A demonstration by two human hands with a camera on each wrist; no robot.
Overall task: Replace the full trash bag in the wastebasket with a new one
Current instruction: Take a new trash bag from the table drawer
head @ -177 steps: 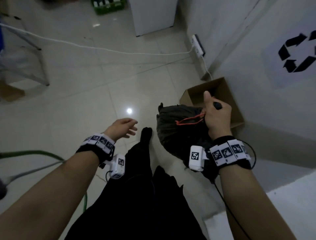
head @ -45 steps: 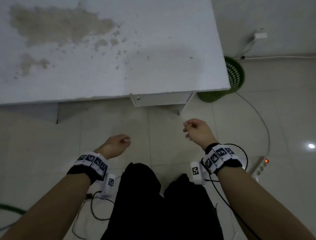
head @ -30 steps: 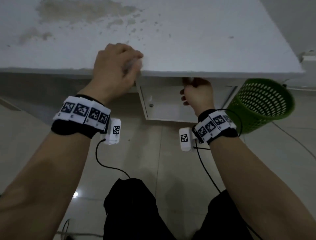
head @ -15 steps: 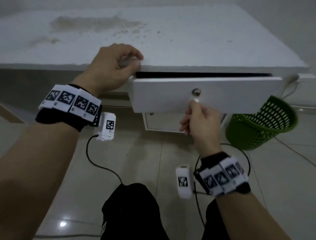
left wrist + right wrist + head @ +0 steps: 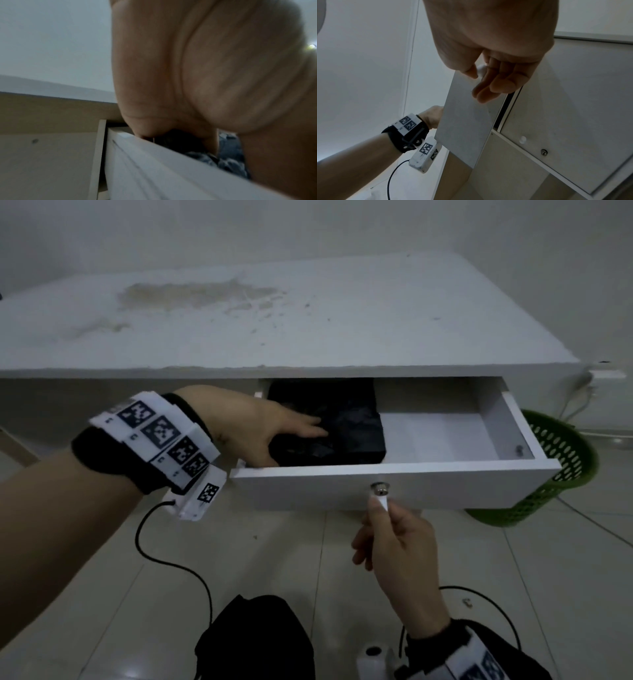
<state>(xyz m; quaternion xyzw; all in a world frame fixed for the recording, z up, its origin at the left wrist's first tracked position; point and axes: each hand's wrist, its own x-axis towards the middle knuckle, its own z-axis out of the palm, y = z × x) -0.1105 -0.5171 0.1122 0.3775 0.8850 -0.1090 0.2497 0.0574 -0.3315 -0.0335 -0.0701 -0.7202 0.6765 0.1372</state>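
The white desk's drawer (image 5: pixel 445 487) stands pulled out. A stack of folded black trash bags (image 5: pixel 346 422) lies in its left half; the right half is bare. My left hand (image 5: pixel 298 445) reaches into the drawer and grips the stack's front left corner, thumb on top. In the left wrist view the left hand (image 5: pixel 223 142) comes down over the drawer edge (image 5: pixel 154 162) onto the bags (image 5: pixel 228 159). My right hand (image 5: pixel 380 503) pinches the small white knob on the drawer front, as the right wrist view shows (image 5: pixel 479 75). The green wastebasket (image 5: pixel 561 474) stands right of the desk.
The stained white desk top (image 5: pixel 308 320) reaches back to the wall. Below the drawer is a cabinet door (image 5: pixel 573 121) with its own knob. A wall plug (image 5: pixel 606 374) and cables lie behind the basket. My dark trouser knee (image 5: pixel 257 638) is low in front.
The drawer has come much further out under my right hand's pull. My left hand left the desk edge and went into the drawer onto the black bags. The full bag from earlier is out of view.
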